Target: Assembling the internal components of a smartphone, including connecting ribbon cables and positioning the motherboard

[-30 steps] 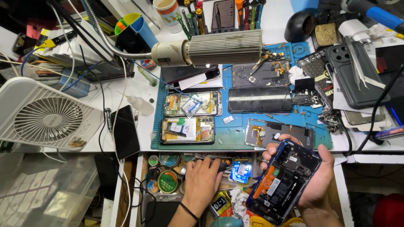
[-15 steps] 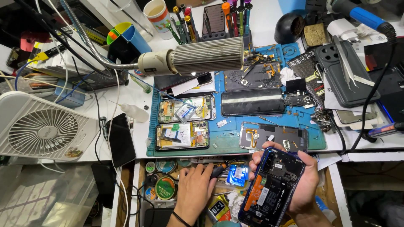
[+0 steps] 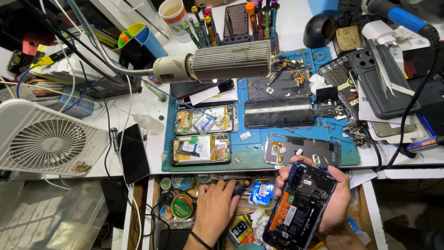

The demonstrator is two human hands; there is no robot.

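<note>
In the open drawer: the left hand [image 3: 213, 208] lies palm down, fingers spread and loosely curled over the clutter, fingertips touching a dark-handled screwdriver [image 3: 243, 186].
Right hand: the right hand [image 3: 334, 203] grips an opened smartphone [image 3: 300, 206], back cover off, tilted over the drawer's right side; fingers wrap its right edge, thumb on the upper left corner.
Phone interior: an orange-labelled battery and a dark circuit board show.
Drawer [image 3: 152, 203] contents: round tins [image 3: 181, 205] at the left, a blue glowing gadget [image 3: 262, 192] between the hands, a yellow-black packet [image 3: 240, 228] below it.
Blue mat [image 3: 252, 155]: two opened phones with bare boards [image 3: 202, 149] on its left, a black phone face down [image 3: 278, 112] in the middle, a grey back frame [image 3: 301, 152] just above the right hand.
Tool holder [image 3: 240, 21]: upright screwdrivers with coloured handles.
Paper cup [image 3: 175, 13]: holds a pale brown liquid.
Left of mat: a dark phone [image 3: 134, 153] and a white fan [image 3: 48, 143].
Overhead: a gooseneck lamp [image 3: 217, 62].
</note>
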